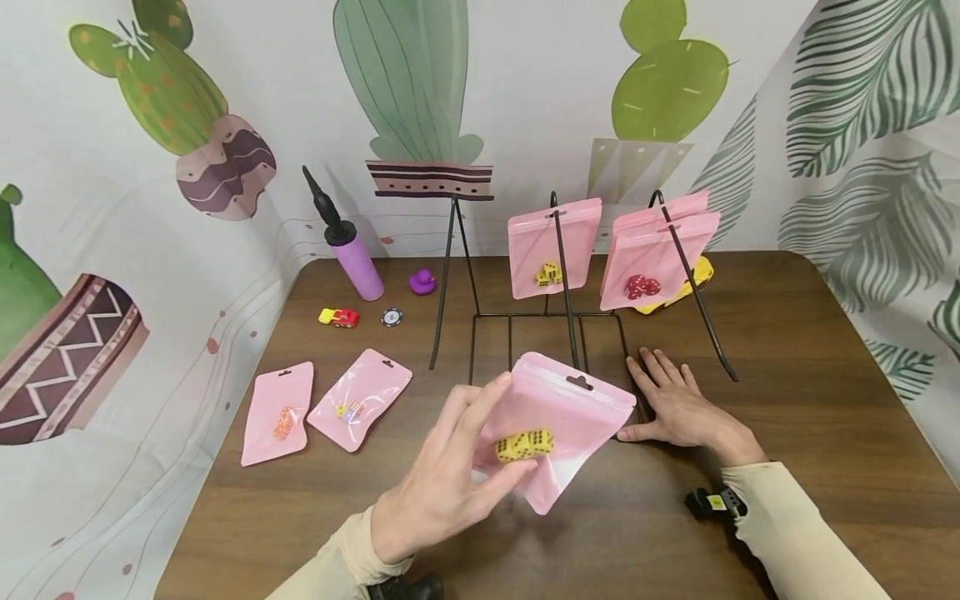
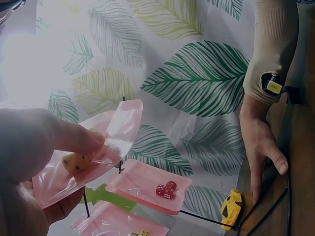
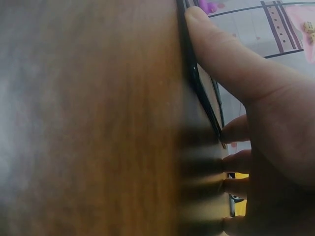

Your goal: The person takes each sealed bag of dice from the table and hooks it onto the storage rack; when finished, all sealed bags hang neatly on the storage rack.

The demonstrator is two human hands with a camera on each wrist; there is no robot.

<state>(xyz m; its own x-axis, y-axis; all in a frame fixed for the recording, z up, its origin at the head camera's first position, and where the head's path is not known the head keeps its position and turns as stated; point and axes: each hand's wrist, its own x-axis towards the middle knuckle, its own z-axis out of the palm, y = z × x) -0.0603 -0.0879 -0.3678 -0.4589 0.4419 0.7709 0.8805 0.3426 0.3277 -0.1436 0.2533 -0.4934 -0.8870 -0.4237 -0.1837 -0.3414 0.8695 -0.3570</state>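
Left hand (image 1: 442, 479) raised above the near middle of the brown wooden tabletop (image 1: 810, 400); thumb and fingers pinch the lower part of a glossy pink plastic zip pouch holding yellow dice (image 1: 558, 425). Pouch is off the tabletop, tilted, hang-hole end toward the far side. In the left wrist view the thumb presses the film just over one die.

Right hand (image 1: 678, 408) lies flat, palm down, fingers straight and spread, holding nothing; it rests on the tabletop at the near right foot of the black wire display rack (image 1: 570, 321). Right wrist view: thumb alongside the rack's base wire.

On the rack hang a pink pouch with yellow dice (image 1: 553, 246) and a pink pouch with red dice (image 1: 654, 258). Two more pink pouches (image 1: 326, 408) lie flat near the left edge. Toward the far left corner: purple hand pump (image 1: 352, 254), purple toy duck (image 1: 422, 282), small red-and-yellow toy car (image 1: 339, 317).
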